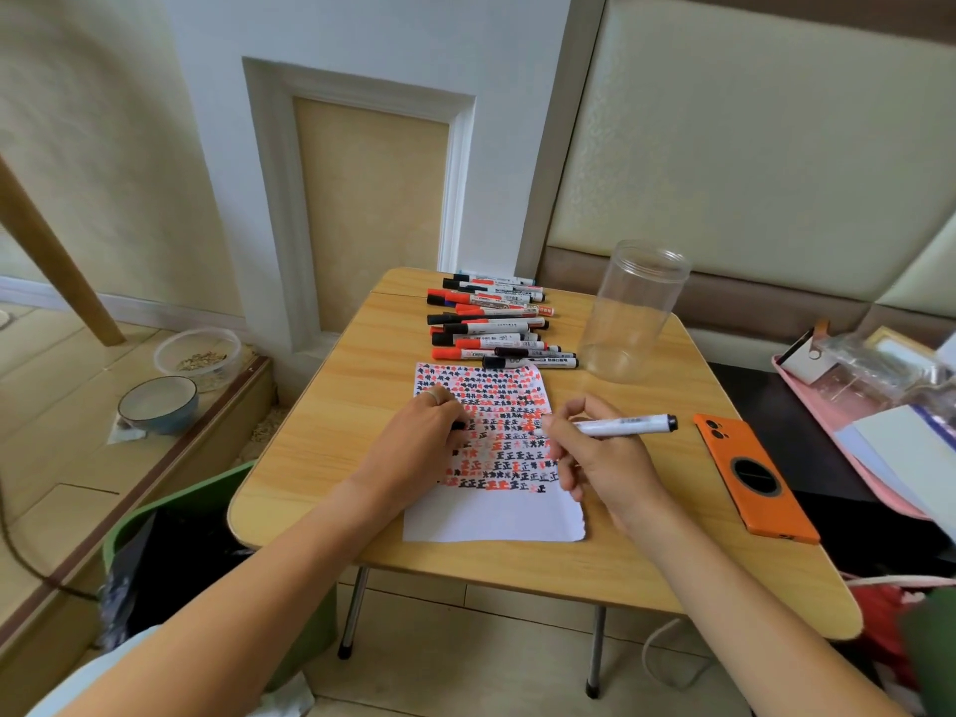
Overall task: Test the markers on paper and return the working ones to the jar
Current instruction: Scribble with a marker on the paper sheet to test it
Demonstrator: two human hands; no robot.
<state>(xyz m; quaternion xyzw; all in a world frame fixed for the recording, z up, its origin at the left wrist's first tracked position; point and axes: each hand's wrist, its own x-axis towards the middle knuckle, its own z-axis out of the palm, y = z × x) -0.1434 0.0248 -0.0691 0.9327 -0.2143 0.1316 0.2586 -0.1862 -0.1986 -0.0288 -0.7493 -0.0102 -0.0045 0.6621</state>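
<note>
The tabletop (331,447) carried the paper (491,514) at its middle, the empty jar (633,313) near the far right corner, and a row of capped markers (491,323) along the far edge. The left hand (419,437) pressed the sheet flat, a dark cap seemingly pinched in its fingers. The right hand (595,452) gripped the marker (621,425), which lay nearly level, tip left on the paper, tail toward the right edge. A short, light stroke on bare paper would have judged it best.
</note>
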